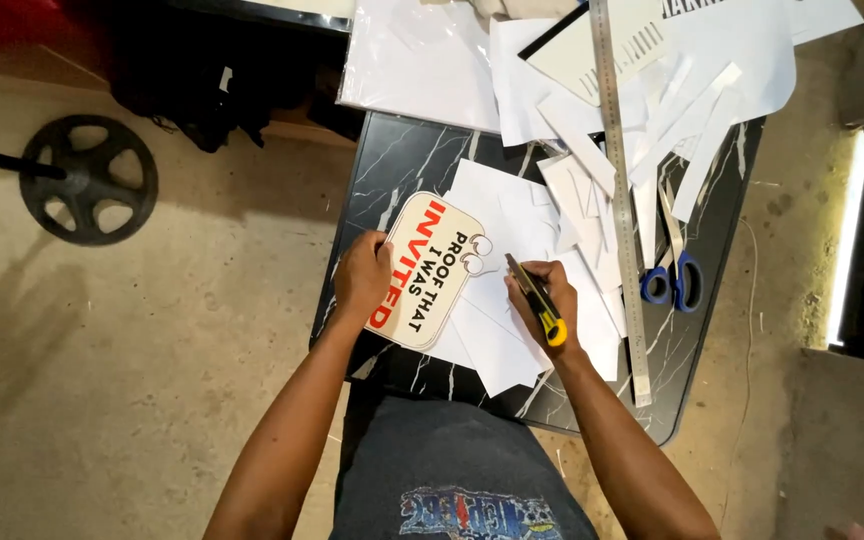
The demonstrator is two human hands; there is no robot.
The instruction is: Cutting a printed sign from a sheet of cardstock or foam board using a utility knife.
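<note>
Cream card: a rounded cream card sign with red and black lettering (430, 270) lies flat on the dark marble-patterned desk (407, 160), over loose white paper sheets (502, 215).
Left hand (362, 280): fingers pressed down on the sign's near left edge, pinning it.
Right hand (544, 300): fingers clenched round a yellow-and-black utility knife (535, 298), blade tip just beside the sign's right edge.
Handling: the sign looks light, stiff and easily creased, likely to slide on paper; best held flat by its edges.
Beside: long steel ruler (620, 200), blue-handled scissors (674, 270), white paper offcuts (687, 120).
</note>
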